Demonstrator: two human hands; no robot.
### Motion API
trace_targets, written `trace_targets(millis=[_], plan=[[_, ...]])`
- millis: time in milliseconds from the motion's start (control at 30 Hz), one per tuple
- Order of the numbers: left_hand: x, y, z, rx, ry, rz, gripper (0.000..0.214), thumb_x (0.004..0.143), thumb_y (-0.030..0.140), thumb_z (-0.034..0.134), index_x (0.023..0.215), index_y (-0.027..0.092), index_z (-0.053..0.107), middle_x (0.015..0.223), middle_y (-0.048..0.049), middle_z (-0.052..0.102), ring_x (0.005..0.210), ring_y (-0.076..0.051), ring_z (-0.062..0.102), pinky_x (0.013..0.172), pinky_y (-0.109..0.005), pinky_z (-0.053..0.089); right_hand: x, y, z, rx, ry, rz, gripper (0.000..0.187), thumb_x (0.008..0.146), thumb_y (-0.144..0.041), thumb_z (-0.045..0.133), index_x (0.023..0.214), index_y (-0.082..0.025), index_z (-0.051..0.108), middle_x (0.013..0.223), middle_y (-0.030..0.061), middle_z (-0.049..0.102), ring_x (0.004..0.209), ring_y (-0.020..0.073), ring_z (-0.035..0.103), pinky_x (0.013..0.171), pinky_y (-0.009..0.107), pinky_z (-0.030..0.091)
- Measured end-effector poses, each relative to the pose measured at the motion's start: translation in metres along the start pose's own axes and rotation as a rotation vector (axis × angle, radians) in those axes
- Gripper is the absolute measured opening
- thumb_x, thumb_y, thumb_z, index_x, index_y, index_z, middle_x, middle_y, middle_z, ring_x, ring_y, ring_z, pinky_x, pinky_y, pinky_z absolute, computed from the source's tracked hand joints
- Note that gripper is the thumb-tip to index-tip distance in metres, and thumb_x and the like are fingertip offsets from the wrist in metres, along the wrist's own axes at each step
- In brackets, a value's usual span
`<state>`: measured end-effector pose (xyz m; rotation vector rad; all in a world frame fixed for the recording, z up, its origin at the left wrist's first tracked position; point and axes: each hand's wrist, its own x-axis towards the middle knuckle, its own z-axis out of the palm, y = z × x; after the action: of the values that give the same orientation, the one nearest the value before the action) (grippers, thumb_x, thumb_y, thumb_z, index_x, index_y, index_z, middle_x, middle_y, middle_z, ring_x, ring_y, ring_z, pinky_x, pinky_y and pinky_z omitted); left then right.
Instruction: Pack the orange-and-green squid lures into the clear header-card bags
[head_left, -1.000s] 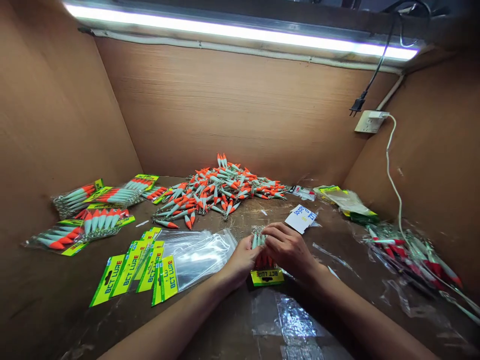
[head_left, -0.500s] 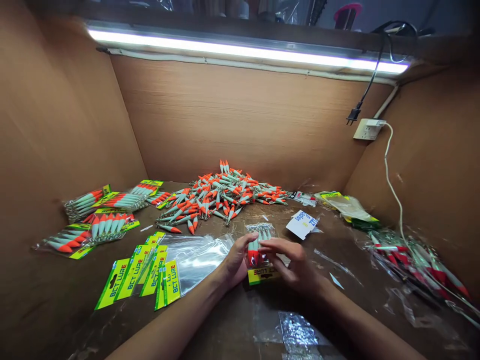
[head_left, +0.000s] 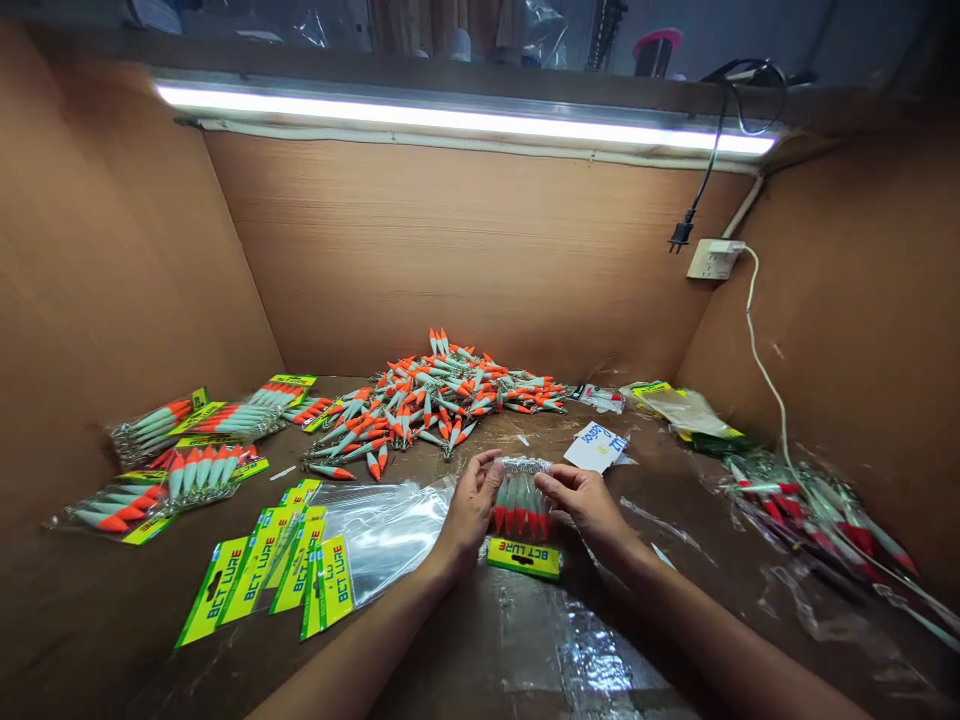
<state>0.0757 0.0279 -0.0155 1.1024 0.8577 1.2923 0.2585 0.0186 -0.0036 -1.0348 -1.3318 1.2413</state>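
Note:
A clear bag (head_left: 521, 510) with a yellow-green "BCT LURE" header holds several pale-green and orange lures and lies flat on the brown table. My left hand (head_left: 469, 510) grips its left edge, fingers curled. My right hand (head_left: 585, 503) pinches its right top corner. Just behind the bag lies a big heap of loose orange-tipped lures (head_left: 431, 400). A fan of empty bags with yellow-green headers (head_left: 300, 560) lies left of my left hand.
Filled lure packs (head_left: 187, 445) lie along the left wall. A white paper slip (head_left: 596, 447) sits right of the heap. Red-tipped lures in loose plastic (head_left: 810, 510) crowd the right side under a white cable. Cardboard walls enclose three sides; clear tape shines at the near edge.
The bag has gone from tilted up in my hands to lying flat on the table. My hands have spread apart to its two sides, uncovering the lures.

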Motion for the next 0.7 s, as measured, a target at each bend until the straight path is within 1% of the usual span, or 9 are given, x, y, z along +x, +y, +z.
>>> trace_targets(millis=[33,100,200,300,367,433,500,600,700], plan=[[0.001,0.001,-0.002,-0.002,-0.004,0.013,0.052,0.082,0.053,0.071,0.121,0.019,0.061,0.101,-0.0064,0.071,0.087,-0.018,0.068,0.075,-0.027,0.053,-0.001,0.000,0.000,0.008,-0.011,0.014,0.039,0.077,-0.054,0.075,0.084,-0.016,0.073,0.068,-0.0010,0.059,0.060,0.0117,0.047,0.056,0.024,0.038],[0.003,0.002,-0.004,-0.045,-0.011,0.018,0.046,0.081,0.049,0.074,0.114,0.017,0.065,0.098,-0.0062,0.071,0.083,-0.017,0.067,0.072,-0.026,0.053,-0.002,0.002,0.001,0.036,-0.039,0.024,0.042,0.075,-0.056,0.075,0.085,-0.015,0.074,0.069,-0.0001,0.060,0.061,0.0122,0.049,0.057,0.024,0.040],[0.004,0.001,-0.005,-0.171,-0.006,-0.020,0.042,0.078,0.047,0.078,0.102,0.014,0.068,0.092,-0.0067,0.072,0.075,-0.016,0.068,0.069,-0.026,0.054,0.000,0.009,0.004,0.108,-0.030,0.030,0.047,0.072,-0.061,0.076,0.080,-0.015,0.073,0.064,-0.0001,0.058,0.057,0.0120,0.047,0.055,0.025,0.040],[0.001,0.003,-0.003,-0.273,-0.032,-0.096,0.050,0.076,0.052,0.078,0.108,0.015,0.068,0.094,-0.0091,0.074,0.075,-0.020,0.070,0.067,-0.030,0.056,0.001,0.015,0.007,0.155,0.002,0.044,0.047,0.072,-0.062,0.076,0.078,-0.015,0.072,0.059,-0.0022,0.053,0.052,0.0108,0.043,0.051,0.024,0.037],[-0.002,0.006,-0.002,-0.299,-0.099,-0.157,0.056,0.076,0.055,0.077,0.116,0.016,0.066,0.100,-0.0117,0.074,0.079,-0.023,0.072,0.068,-0.033,0.058,0.000,0.015,0.007,0.144,0.002,0.030,0.044,0.075,-0.059,0.075,0.079,-0.015,0.071,0.059,-0.0027,0.052,0.052,0.0103,0.042,0.051,0.024,0.036],[-0.006,0.008,0.000,-0.263,-0.173,-0.169,0.057,0.074,0.050,0.080,0.116,0.014,0.067,0.101,-0.0140,0.074,0.083,-0.026,0.073,0.072,-0.035,0.058,-0.002,0.013,0.007,0.111,-0.019,-0.001,0.040,0.078,-0.055,0.074,0.082,-0.015,0.072,0.064,-0.0014,0.056,0.056,0.0109,0.045,0.053,0.023,0.037],[-0.008,0.008,0.001,-0.196,-0.208,-0.129,0.051,0.073,0.042,0.084,0.110,0.011,0.069,0.099,-0.0148,0.075,0.084,-0.026,0.073,0.078,-0.037,0.057,-0.003,0.011,0.007,0.093,-0.031,-0.029,0.039,0.077,-0.051,0.077,0.093,-0.015,0.074,0.073,0.0006,0.063,0.064,0.0133,0.052,0.059,0.025,0.041],[-0.009,0.006,0.001,-0.159,-0.216,-0.111,0.047,0.071,0.037,0.086,0.105,0.009,0.070,0.096,-0.0144,0.076,0.082,-0.026,0.073,0.081,-0.038,0.055,-0.003,0.010,0.007,0.117,-0.003,-0.046,0.056,0.071,-0.045,0.082,0.119,-0.018,0.069,0.079,0.0001,0.066,0.071,0.0152,0.058,0.067,0.028,0.046],[-0.007,0.003,-0.001,-0.153,-0.213,-0.129,0.055,0.069,0.035,0.087,0.114,0.010,0.068,0.096,-0.0138,0.077,0.080,-0.026,0.073,0.082,-0.038,0.055,-0.001,0.012,0.006,0.138,0.019,-0.025,0.066,0.072,-0.043,0.082,0.128,-0.017,0.062,0.075,-0.0020,0.065,0.065,0.0128,0.058,0.064,0.026,0.045]])
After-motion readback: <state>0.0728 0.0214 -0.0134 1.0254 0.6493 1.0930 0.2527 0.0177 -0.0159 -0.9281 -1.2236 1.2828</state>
